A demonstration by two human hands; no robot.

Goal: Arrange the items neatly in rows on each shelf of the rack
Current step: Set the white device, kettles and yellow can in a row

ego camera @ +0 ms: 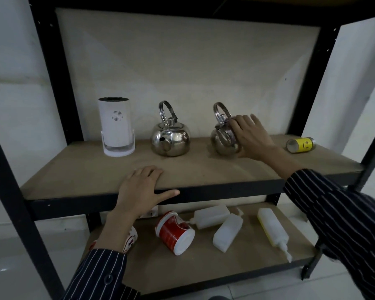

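1. A black metal rack (59, 87) stands against a pale wall. It has brown board shelves.
2. The middle shelf (204, 169) holds four things in a line along the back.
3. The landmark is the first kettle (170, 138). It is shiny and stands upright with its handle up.
4. Left of that kettle stands a white round machine (117, 128) in a white holder. It is apart from the kettle.
5. Right of the first kettle is a second shiny kettle (222, 137). It is apart from the first one too.
6. The right hand (252, 137) is on the second kettle. Its fingers curl around the top and side and hold the kettle. One finger sticks up a little.
7. Far to the right of the first kettle lies a small yellow can (301, 145). It is on its side, with its open end facing this way. It has a little face on it.
8. The left hand (142, 189) rests flat on the front edge of the middle shelf, in front of the first kettle and a bit left. Its fingers are spread wide and hold nothing. The thumb points along the black edge.
9. Both arms wear dark sleeves with thin white stripes.
10. Below the first kettle is the lower shelf (204, 271). A red and white cup (174, 232) lies there on its side.
11. Right of the cup lie three white squeeze bottles (227, 230), all tipped over. Two of them cross and touch. The third one (273, 229) lies apart, with yellow along one side.
12. Another cup (130, 237) peeks out from behind the left arm. Most of it is hidden.
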